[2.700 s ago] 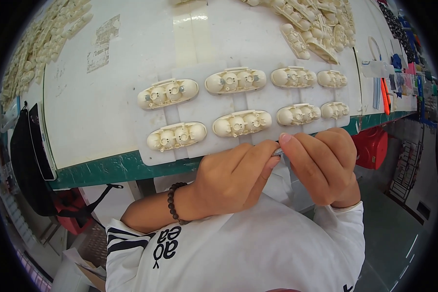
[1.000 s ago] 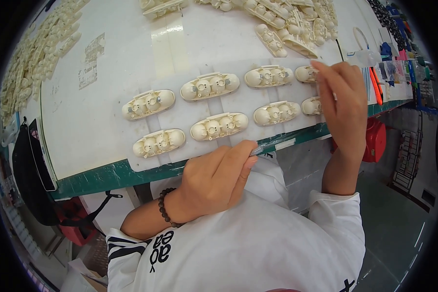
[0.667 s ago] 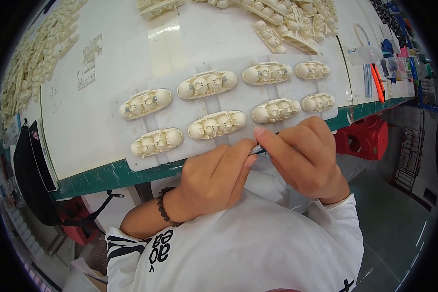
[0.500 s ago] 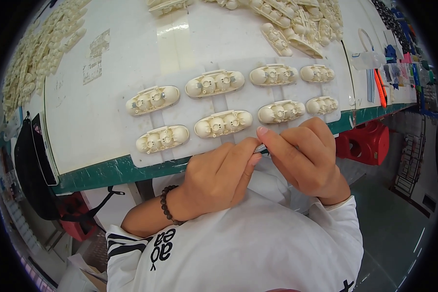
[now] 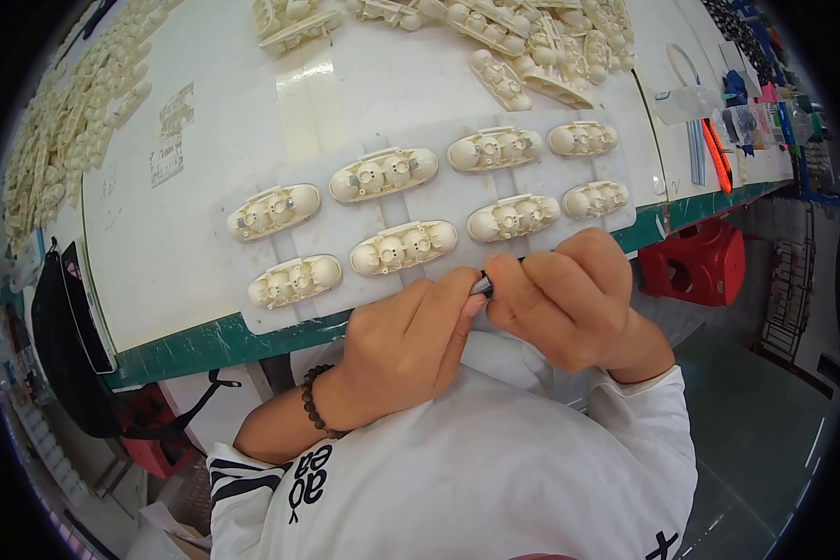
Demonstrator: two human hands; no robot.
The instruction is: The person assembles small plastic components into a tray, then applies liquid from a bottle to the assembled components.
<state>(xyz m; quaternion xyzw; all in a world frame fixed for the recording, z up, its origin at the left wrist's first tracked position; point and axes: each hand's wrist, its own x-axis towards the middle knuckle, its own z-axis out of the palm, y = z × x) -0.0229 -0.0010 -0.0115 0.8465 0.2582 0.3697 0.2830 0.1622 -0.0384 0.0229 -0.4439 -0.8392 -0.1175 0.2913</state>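
Close to the table's front edge, my left hand [image 5: 406, 331] is closed, its thumb and forefinger pinching a small grey ribbed piece [image 5: 481, 286]. My right hand [image 5: 569, 303] is closed with its fingertips at the far end of that piece, where a dark bit shows; what lies inside its fingers is hidden. Just beyond the hands, a translucent white board [image 5: 336, 227] bears two rows of cream plastic oval parts. Nearest to my fingers is a front-row oval part [image 5: 513, 217]. Small grey bits show on several back-row parts, such as the left oval part [image 5: 273, 212].
Piles of cream parts [image 5: 551, 47] lie at the back and along the far left. On the right are an orange-handled tool [image 5: 717, 154] and a clear plastic container [image 5: 686, 105]. A red stool [image 5: 691, 264] stands beyond the green table edge [image 5: 196, 359]; a black bag [image 5: 65, 345] hangs left.
Both hands have shifted slightly left, staying close together. My right fingertips have turned and now sit a bit further along the grey piece. The whole view has shifted a little.
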